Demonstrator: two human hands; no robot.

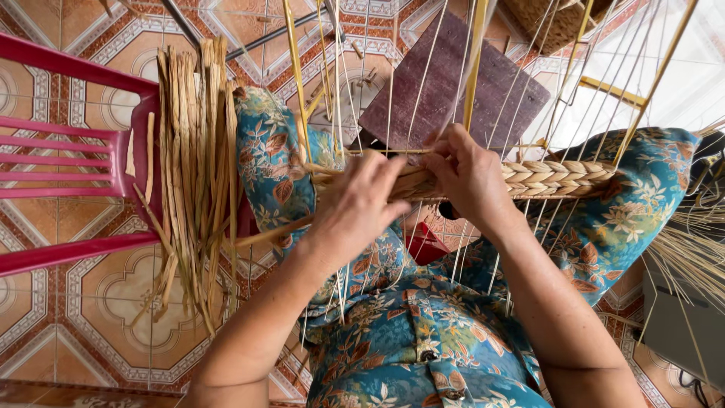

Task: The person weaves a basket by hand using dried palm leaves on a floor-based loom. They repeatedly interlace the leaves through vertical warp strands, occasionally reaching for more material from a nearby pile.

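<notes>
My left hand (355, 208) and my right hand (464, 177) meet over a basket frame of thin pale uprights (423, 83) resting across my knees. Both pinch flat straw strands at the working end of a plaited straw band (555, 177) that runs rightwards through the uprights. My left fingers close on the loose strands (264, 234) trailing to the left. My right fingers press the plait against the uprights. My lap is covered by blue floral cloth (411, 325).
A bundle of dried straw strips (192, 166) hangs over the edge of a red plastic chair (75, 151) at left. A dark purple board (453, 91) lies beyond the frame on patterned floor tiles (98, 302). Loose pale straw (691, 249) fans out at right.
</notes>
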